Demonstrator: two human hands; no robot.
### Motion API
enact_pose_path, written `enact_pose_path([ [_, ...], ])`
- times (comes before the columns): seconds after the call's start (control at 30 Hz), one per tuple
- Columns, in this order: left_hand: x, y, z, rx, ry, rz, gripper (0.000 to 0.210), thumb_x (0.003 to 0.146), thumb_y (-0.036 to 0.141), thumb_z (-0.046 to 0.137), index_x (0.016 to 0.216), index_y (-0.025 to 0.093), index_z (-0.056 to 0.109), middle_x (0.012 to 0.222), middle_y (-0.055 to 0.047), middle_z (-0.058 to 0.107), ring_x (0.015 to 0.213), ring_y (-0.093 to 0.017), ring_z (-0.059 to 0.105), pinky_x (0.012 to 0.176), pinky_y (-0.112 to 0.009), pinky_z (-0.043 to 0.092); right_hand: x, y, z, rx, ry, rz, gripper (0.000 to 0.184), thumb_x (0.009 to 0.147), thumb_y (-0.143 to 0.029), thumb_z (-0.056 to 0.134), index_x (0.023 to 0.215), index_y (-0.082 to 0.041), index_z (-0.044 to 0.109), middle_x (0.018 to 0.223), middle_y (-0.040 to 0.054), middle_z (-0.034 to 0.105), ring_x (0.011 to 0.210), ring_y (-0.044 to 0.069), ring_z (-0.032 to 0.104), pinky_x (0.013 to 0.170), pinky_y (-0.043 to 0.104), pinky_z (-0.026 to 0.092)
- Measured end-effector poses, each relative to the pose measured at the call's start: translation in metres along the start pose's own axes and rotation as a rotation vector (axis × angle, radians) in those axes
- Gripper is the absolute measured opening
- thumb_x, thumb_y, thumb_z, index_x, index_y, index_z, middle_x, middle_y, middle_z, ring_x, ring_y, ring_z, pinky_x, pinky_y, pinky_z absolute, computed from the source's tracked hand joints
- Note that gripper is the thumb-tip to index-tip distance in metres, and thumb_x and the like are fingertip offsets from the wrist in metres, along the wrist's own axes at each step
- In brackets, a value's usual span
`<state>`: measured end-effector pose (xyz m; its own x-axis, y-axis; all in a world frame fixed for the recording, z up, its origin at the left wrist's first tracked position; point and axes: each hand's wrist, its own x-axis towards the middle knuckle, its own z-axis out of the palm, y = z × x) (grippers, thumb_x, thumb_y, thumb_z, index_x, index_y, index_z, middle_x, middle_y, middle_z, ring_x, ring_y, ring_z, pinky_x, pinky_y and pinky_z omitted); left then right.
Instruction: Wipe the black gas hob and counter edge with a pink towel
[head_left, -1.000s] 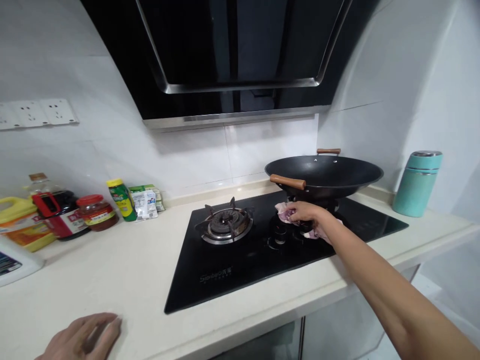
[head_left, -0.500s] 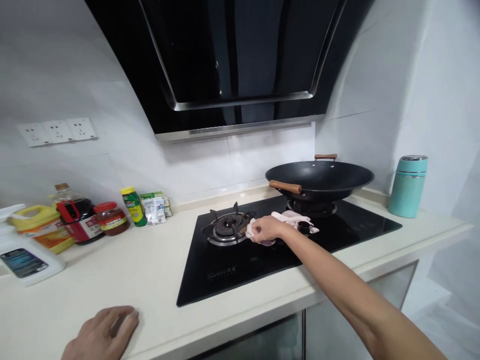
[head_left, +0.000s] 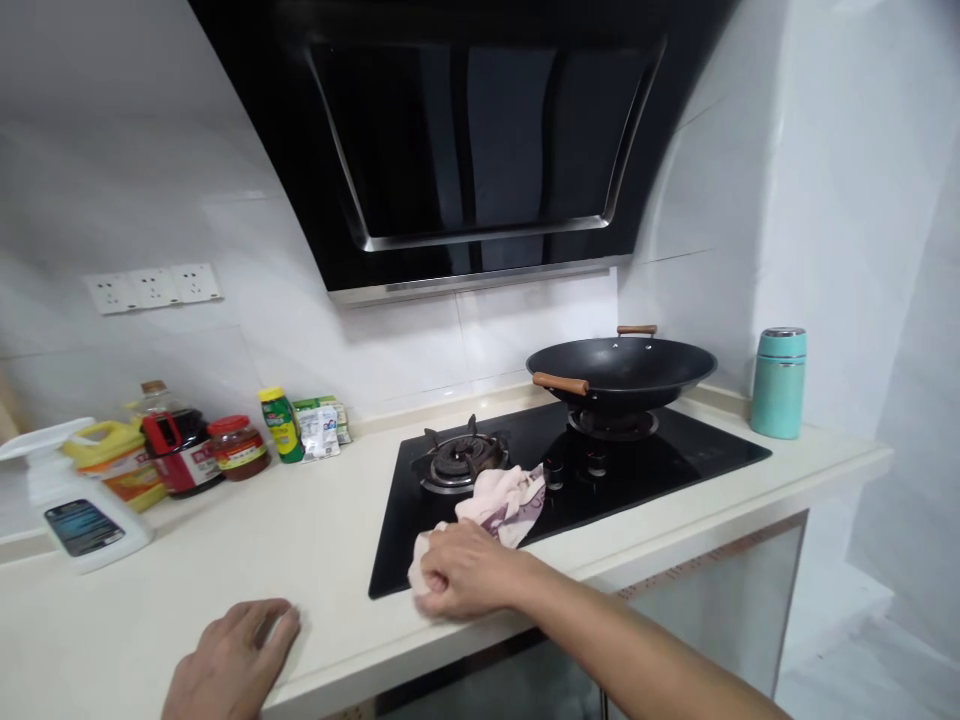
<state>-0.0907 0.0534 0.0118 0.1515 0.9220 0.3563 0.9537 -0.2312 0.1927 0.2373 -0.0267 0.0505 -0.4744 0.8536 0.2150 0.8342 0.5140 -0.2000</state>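
My right hand (head_left: 469, 572) is closed around one end of a pale pink cloth (head_left: 510, 492) and presses it down at the front left edge of the black glass gas hob (head_left: 592, 495). The rest of the cloth trails over the glass toward the left burner (head_left: 457, 457), its far end beside the control knobs (head_left: 553, 472). My left hand (head_left: 234, 655) lies on the white countertop (head_left: 330, 555), thumb apart from the loosely bent fingers, with nothing in it.
A black wok (head_left: 622, 370) with wooden handles sits on the right burner. Right of it stands a turquoise flask (head_left: 780, 385). At left are a spray bottle (head_left: 86, 515), sauce bottle (head_left: 180, 450), red-lidded jar (head_left: 238, 448) and green container (head_left: 282, 425). A range hood (head_left: 487, 150) hangs above.
My right hand has drawn the cloth from beside the left burner toward me and to the left, onto the hob's front edge. The view has shifted slightly. My left hand stays on the countertop.
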Motion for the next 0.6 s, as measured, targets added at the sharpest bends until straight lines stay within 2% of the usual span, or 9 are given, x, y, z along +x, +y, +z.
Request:
enact_pose_path([
  [0.07, 0.000, -0.001, 0.000, 0.001, 0.006, -0.008, 0.046, 0.083, 0.055, 0.043, 0.096, 0.027, 0.078, 0.115, -0.008, 0.074, 0.110, -0.034, 0.065, 0.087, -0.042, 0.051, 0.004, -0.010, 0.005, -0.012, 0.025, 0.004, 0.035, 0.083, -0.057, 0.065, 0.087, -0.022, 0.064, 0.108, 0.0067, 0.062, 0.102, 0.025, 0.056, 0.093, 0.041, 0.040],
  [0.13, 0.001, -0.003, 0.000, 0.000, 0.002, -0.011, 0.047, 0.084, 0.055, 0.043, 0.097, 0.027, 0.078, 0.117, -0.009, 0.074, 0.111, -0.034, 0.065, 0.087, -0.042, 0.051, 0.005, -0.006, 0.006, -0.047, 0.094, 0.064, 0.054, 0.075, -0.068, 0.069, 0.103, -0.022, 0.066, 0.128, 0.0132, 0.057, 0.120, 0.034, 0.050, 0.104, 0.054, 0.034],
  [0.23, 0.003, -0.005, 0.001, -0.003, -0.017, -0.012, 0.049, 0.085, 0.055, 0.041, 0.099, 0.025, 0.077, 0.119, -0.010, 0.073, 0.115, -0.034, 0.064, 0.091, -0.044, 0.050, 0.002, 0.018, 0.003, -0.011, 0.177, 0.239, 0.079, 0.069, -0.084, 0.064, 0.122, -0.026, 0.064, 0.157, 0.0163, 0.035, 0.145, 0.048, 0.022, 0.112, 0.071, 0.012],
  [0.3, 0.004, -0.006, 0.001, -0.006, -0.024, -0.020, 0.050, 0.086, 0.057, 0.041, 0.099, 0.025, 0.077, 0.120, -0.010, 0.073, 0.117, -0.035, 0.063, 0.094, -0.045, 0.049, -0.004, 0.037, -0.001, 0.049, 0.165, 0.388, 0.087, 0.070, -0.090, 0.054, 0.131, -0.029, 0.061, 0.163, 0.0150, 0.028, 0.149, 0.051, 0.013, 0.111, 0.074, 0.006],
  [0.37, 0.005, -0.006, 0.001, -0.012, -0.020, -0.020, 0.049, 0.085, 0.057, 0.042, 0.099, 0.024, 0.077, 0.120, -0.010, 0.073, 0.116, -0.035, 0.063, 0.094, -0.045, 0.050, -0.012, 0.051, -0.004, 0.079, 0.133, 0.477, 0.088, 0.074, -0.090, 0.048, 0.134, -0.028, 0.061, 0.157, 0.0174, 0.038, 0.146, 0.050, 0.022, 0.110, 0.073, 0.012],
  [0.47, 0.005, -0.007, 0.000, -0.016, -0.003, -0.012, 0.048, 0.086, 0.056, 0.043, 0.099, 0.024, 0.077, 0.119, -0.011, 0.073, 0.114, -0.034, 0.064, 0.093, -0.044, 0.050, -0.029, 0.058, -0.007, 0.068, 0.159, 0.469, 0.076, 0.081, -0.078, 0.050, 0.131, -0.023, 0.064, 0.144, 0.0189, 0.054, 0.138, 0.043, 0.040, 0.111, 0.063, 0.024],
  [0.6, 0.006, -0.009, 0.001, -0.016, 0.044, 0.011, 0.044, 0.085, 0.054, 0.046, 0.095, 0.025, 0.078, 0.114, -0.010, 0.075, 0.110, -0.033, 0.067, 0.089, -0.042, 0.052, -0.068, 0.066, -0.012, 0.042, 0.253, 0.425, 0.056, 0.085, -0.062, 0.057, 0.127, -0.025, 0.066, 0.135, 0.0102, 0.063, 0.128, 0.031, 0.051, 0.109, 0.046, 0.031],
])
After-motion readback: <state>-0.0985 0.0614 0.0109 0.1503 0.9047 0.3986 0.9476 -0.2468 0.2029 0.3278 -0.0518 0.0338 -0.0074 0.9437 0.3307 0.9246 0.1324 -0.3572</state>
